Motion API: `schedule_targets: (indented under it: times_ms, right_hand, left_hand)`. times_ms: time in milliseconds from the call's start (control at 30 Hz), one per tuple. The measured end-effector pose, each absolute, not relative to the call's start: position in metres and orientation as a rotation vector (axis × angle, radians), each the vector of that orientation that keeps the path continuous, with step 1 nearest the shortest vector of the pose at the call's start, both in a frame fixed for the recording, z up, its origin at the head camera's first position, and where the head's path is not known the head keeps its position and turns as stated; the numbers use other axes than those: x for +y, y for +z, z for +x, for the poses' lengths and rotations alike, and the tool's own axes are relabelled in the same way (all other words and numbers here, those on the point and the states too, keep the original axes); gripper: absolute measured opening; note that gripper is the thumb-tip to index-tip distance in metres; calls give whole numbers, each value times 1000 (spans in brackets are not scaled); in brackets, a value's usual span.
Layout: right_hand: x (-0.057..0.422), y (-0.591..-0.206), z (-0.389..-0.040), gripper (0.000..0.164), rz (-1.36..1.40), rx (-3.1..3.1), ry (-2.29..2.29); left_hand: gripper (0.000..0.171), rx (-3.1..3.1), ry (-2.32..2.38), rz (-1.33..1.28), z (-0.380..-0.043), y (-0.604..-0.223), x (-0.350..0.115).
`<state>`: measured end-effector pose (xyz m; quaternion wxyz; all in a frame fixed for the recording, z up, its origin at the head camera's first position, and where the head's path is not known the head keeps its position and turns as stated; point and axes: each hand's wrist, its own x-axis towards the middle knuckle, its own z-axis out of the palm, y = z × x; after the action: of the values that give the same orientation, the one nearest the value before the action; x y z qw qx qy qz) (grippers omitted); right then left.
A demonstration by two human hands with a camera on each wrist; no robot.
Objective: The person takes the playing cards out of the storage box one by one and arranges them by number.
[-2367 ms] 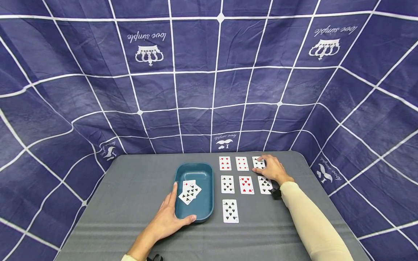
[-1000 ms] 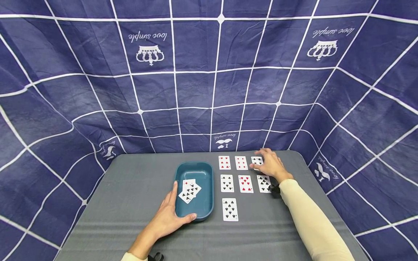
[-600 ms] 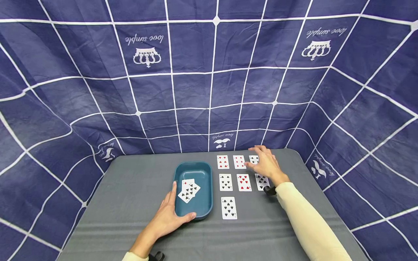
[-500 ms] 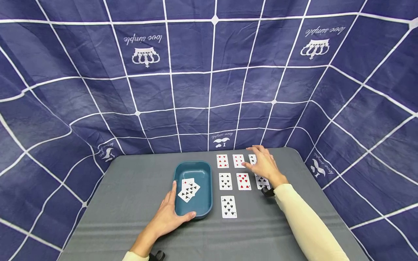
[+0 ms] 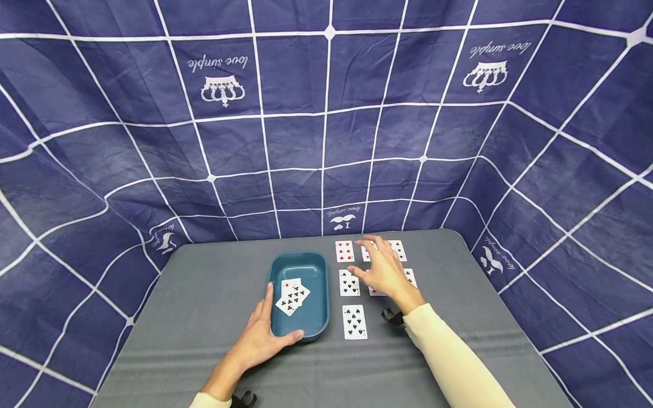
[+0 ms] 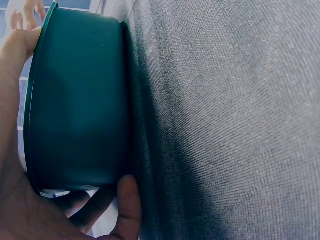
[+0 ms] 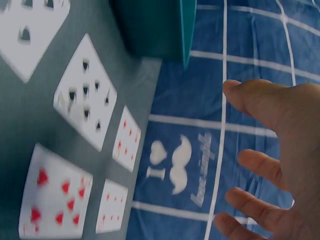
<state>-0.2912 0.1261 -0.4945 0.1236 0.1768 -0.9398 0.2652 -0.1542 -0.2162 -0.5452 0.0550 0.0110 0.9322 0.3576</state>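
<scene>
My left hand (image 5: 257, 337) lies along the near-left corner of a teal tray (image 5: 315, 309), fingers fairly straight on its side and thumb at its near end. In the left wrist view the tray wall (image 6: 80, 110) stands between thumb and fingers. Inside the tray, a few overlapping playing cards (image 5: 293, 298) show clubs and a red diamond. My right hand (image 5: 382, 273) hovers over the laid-out playing cards, its thumb and fingers spread with nothing between them. Near its thumb is a black-suit card (image 5: 349, 282); a spades card (image 5: 354, 322) lies closest to me.
Several face-up cards form rows right of the tray, among them a hearts card (image 5: 344, 251) and a black-suit card (image 5: 398, 250) at the back. A grey cloth (image 5: 214, 294) covers the table. Behind it hangs a blue gridded curtain (image 5: 296, 141).
My right hand has let go of the back-right card, lifted, and moved left across the rows, leaving that card in place. The left hand stays at the tray. The head view has shifted slightly.
</scene>
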Motion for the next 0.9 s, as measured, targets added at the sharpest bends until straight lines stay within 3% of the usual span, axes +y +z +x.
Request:
schedule_targets:
  times_ms: [900]
  right_hand:
    - [-3, -492, -267, 84, 977, -2988, 572]
  left_hand:
    - [152, 2804, 1103, 41, -157, -545, -219]
